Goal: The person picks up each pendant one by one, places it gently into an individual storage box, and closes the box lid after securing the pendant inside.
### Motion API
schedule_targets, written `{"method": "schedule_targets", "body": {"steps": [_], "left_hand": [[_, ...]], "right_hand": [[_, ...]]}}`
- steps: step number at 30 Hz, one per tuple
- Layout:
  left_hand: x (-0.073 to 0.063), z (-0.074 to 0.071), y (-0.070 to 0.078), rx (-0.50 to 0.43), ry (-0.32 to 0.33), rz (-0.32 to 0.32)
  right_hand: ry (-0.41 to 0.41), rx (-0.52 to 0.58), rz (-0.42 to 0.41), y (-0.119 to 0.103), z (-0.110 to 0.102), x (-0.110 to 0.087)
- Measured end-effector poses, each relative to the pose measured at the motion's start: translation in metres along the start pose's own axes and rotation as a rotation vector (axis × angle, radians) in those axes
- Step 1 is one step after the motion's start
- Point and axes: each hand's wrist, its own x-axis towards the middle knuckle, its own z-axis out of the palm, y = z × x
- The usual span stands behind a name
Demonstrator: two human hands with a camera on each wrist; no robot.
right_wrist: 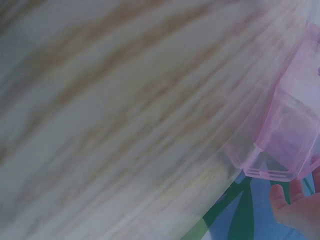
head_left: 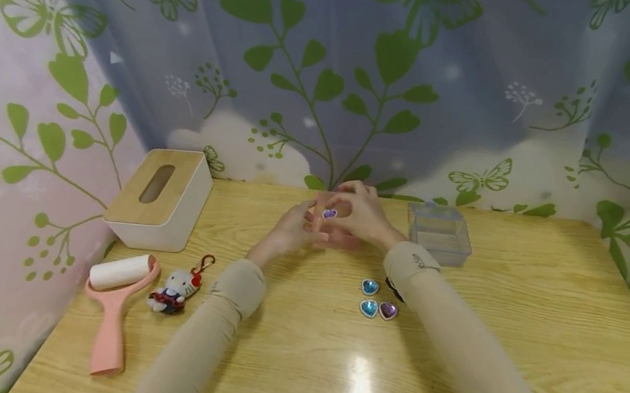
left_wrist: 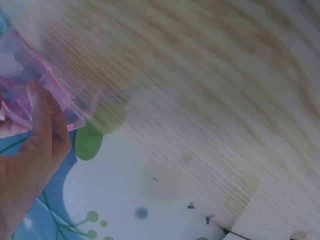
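Observation:
A see-through pink box (head_left: 345, 240) stands near the back edge of the table. My left hand (head_left: 292, 226) holds it at its left side; in the left wrist view fingers (left_wrist: 42, 112) lie along the pink wall. Over the box my right hand (head_left: 364, 212) pinches a small purple gem (head_left: 329, 213) between thumb and fingertips. Only part of the right hand shows in the right wrist view, beside the box's end, and the gem is out of sight there. Nearer on the table lie two blue heart gems (head_left: 368, 308) and a purple heart gem (head_left: 388, 310).
Right of the hands stands a clear plastic box (head_left: 441, 236). To the left are a tissue box (head_left: 163, 198) with a wooden lid, a pink-handled lint roller (head_left: 113, 315) and a white cat plush keychain (head_left: 176, 290). A patterned curtain (head_left: 328, 51) hangs behind the table (head_left: 492, 340).

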Motion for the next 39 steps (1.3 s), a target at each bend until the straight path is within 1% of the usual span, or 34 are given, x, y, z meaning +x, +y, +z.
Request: {"method": "schedule_targets", "body": {"steps": [7,9,12,15,18,24,30,34,39], "left_hand": [[0.0,-0.001,0.0,0.014,-0.009,0.0],[0.001,-0.001,-0.001,0.018,-0.008,-0.001],[0.002,-0.001,-0.001,0.028,-0.004,-0.003],[0.001,-0.002,0.0,0.021,-0.004,-0.01],[0.001,-0.001,0.001,0.012,-0.009,-0.014],[0.001,0.002,0.002,0.004,-0.003,-0.015],[0.003,0.005,0.005,0.006,-0.002,-0.02],[0.003,0.005,0.007,0.015,-0.001,-0.022],[0.0,0.003,0.007,0.019,0.009,-0.04]], "right_hand": [[-0.032,-0.042,-0.026,-0.001,0.003,0.004],[-0.045,-0.08,-0.038,-0.001,0.004,0.006],[-0.064,-0.169,-0.054,-0.001,0.005,0.011],[-0.094,-0.246,-0.037,-0.003,0.007,0.014],[-0.118,-0.286,-0.016,-0.003,0.009,0.016],[-0.158,-0.291,-0.021,-0.003,0.012,0.019],[-0.208,-0.31,-0.014,-0.003,0.008,0.017],[-0.209,-0.315,-0.02,-0.004,0.007,0.016],[-0.198,-0.307,-0.029,-0.004,0.008,0.016]]}}
